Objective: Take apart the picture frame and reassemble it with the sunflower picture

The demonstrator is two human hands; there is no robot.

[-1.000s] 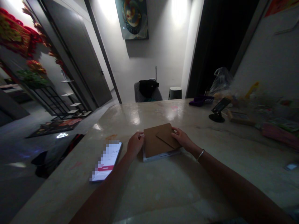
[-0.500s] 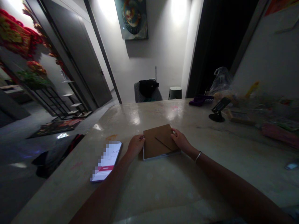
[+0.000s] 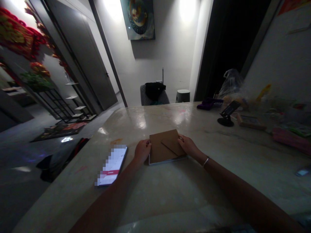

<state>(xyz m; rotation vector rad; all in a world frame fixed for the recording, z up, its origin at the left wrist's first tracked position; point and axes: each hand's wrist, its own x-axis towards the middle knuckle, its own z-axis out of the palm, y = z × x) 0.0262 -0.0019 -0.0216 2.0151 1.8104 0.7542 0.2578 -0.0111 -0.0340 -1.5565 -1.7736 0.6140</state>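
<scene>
Holds brown envelope at twelve o'clock on table, pinched by left hand at nine o'clock, right hand at three; apparently squaring edges; probably calls next for even, light pressure.

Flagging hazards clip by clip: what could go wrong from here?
The left forearm passes close beside the lit phone, so a sideways swing might nudge it. The brown card lies above a white edge; uneven pressure from the left hand and right hand could slide it out of line.
</scene>
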